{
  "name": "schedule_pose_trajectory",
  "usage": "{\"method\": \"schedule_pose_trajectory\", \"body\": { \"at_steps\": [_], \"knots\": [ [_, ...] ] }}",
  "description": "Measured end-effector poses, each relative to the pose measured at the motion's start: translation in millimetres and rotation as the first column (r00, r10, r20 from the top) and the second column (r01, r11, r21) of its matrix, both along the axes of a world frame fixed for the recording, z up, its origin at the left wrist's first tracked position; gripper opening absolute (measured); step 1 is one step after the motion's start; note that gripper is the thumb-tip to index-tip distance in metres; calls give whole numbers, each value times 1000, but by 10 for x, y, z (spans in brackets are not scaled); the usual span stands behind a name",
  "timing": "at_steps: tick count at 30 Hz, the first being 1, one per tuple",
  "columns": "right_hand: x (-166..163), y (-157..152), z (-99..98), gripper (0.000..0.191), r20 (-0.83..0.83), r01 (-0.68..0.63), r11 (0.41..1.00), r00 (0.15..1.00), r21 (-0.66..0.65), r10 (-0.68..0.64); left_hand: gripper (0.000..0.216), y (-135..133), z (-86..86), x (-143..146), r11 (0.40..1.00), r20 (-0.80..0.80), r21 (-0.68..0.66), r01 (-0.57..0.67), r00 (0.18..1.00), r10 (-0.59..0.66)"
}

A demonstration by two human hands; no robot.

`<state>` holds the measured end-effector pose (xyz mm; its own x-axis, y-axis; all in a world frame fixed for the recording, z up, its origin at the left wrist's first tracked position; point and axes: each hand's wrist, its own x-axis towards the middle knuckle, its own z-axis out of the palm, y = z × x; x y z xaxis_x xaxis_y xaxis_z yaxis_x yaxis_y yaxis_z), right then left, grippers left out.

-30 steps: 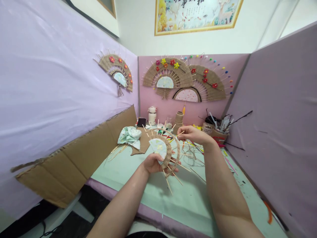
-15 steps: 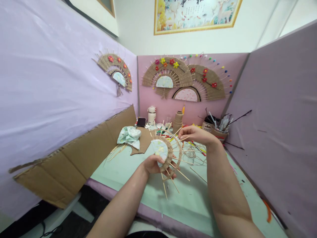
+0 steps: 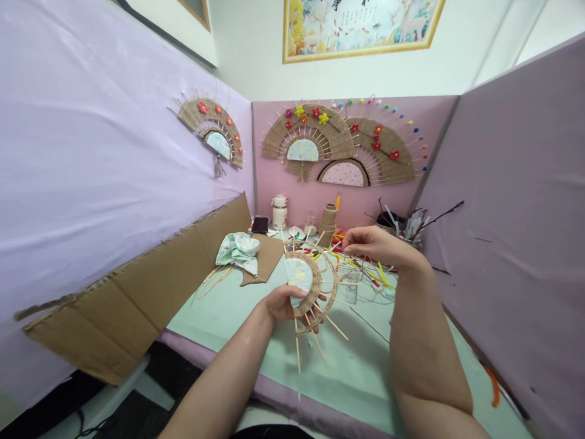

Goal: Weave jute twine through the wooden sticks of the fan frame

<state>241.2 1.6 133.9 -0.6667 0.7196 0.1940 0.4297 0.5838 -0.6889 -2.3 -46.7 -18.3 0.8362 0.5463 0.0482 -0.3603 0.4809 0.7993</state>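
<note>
My left hand (image 3: 286, 302) grips a half-round fan (image 3: 315, 289) at its lower side, thumb on the pale flowered cloth centre and fingers behind. Around the cloth runs a woven twine band, with thin sticks fanning outward and a narrower outer ring of twine across them. My right hand (image 3: 365, 242) is raised just right of the fan's upper edge, apart from the sticks. Its thumb and fingers are pinched together on twine too thin to follow clearly. Loose twine (image 3: 365, 274) lies tangled on the table below this hand.
Behind the fan stand a twine spool (image 3: 329, 222), a white bottle (image 3: 280, 213) and a dark phone (image 3: 260, 225). Crumpled cloth (image 3: 237, 251) lies on cardboard (image 3: 267, 256) at left. Twigs and glue sticks (image 3: 409, 228) fill a container at right. Finished fans (image 3: 311, 134) hang on the partition.
My right hand has moved right, away from the fan's sticks, still pinched. The fan has shifted slightly right and turned a little in my left hand.
</note>
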Motion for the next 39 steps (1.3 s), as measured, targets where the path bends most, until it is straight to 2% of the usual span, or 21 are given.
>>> {"method": "schedule_pose_trajectory", "body": {
  "at_steps": [5,11,18,25,31,34,39],
  "knots": [
    [39,-44,38,30,-102,-13,1000,995,-28,10,46,-28,5,1,998,-19,-6,63,998,-64],
    [-40,50,-54,29,-142,-115,990,985,-85,102,47,-51,-7,-9,989,-18,9,149,989,-149],
    [-152,189,-162,23,-219,-137,982,970,-133,106,43,-67,-5,-27,991,41,3,137,990,-137],
    [-528,204,-287,24,-291,-188,969,947,-161,135,39,-75,30,-52,1000,161,17,12,987,-14],
    [-688,155,-296,33,-345,-167,982,930,-87,127,36,-26,-5,-57,989,247,-4,-147,958,143],
    [-719,130,-292,40,-392,-131,988,916,-82,89,37,-12,-18,-62,985,239,-17,-169,956,169],
    [-800,162,-337,34,-451,-69,997,892,-43,42,44,-22,-9,-32,985,202,-13,-171,965,170]
  ]
}}
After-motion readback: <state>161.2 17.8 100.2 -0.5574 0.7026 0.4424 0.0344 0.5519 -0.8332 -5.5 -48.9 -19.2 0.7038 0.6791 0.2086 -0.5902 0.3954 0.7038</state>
